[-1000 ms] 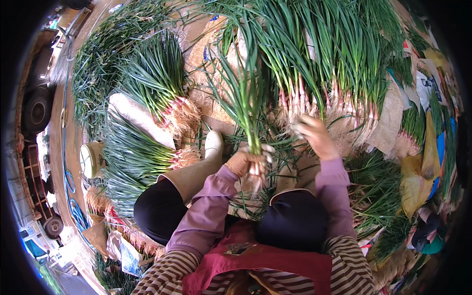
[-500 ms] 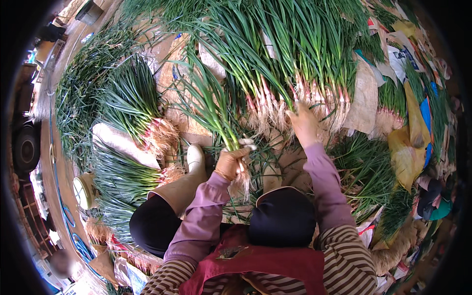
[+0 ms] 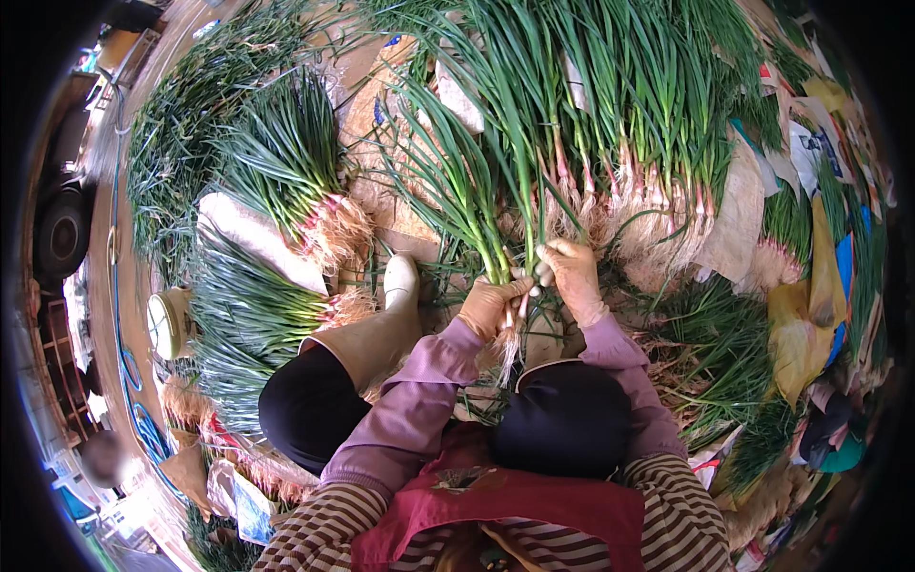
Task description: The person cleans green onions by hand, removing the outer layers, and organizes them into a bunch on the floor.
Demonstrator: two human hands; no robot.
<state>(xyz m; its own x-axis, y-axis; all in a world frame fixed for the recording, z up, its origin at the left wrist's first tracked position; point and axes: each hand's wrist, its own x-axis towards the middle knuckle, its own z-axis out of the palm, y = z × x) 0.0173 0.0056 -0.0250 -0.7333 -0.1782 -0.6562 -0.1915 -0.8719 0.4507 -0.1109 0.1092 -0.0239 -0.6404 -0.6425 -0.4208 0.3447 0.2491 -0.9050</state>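
Observation:
My gloved left hand (image 3: 488,307) is closed around a small bunch of green onions (image 3: 467,195) above my lap. Their leaves fan up and away, and pale roots hang below the fist. Right beside it, my gloved right hand (image 3: 572,280) is closed with its fingertips at the lower stem of a green onion stalk (image 3: 524,195), which stands against the bunch. The fingers partly hide that grip. Beyond my hands lies a wide row of green onions (image 3: 634,105), with pinkish stems and stringy roots toward me.
To the left lie a bundled pile of green onions (image 3: 286,153) and another pile (image 3: 253,310). A pale boot (image 3: 401,283) is on my left leg. A bucket (image 3: 170,324) stands at far left, near a blue hose (image 3: 148,429). Yellow sacking (image 3: 793,334) lies at right.
My right hand has come back from the row toward my left hand, bringing a green onion stalk. The left hand has risen slightly, still holding its bunch. The whole view has shifted a little.

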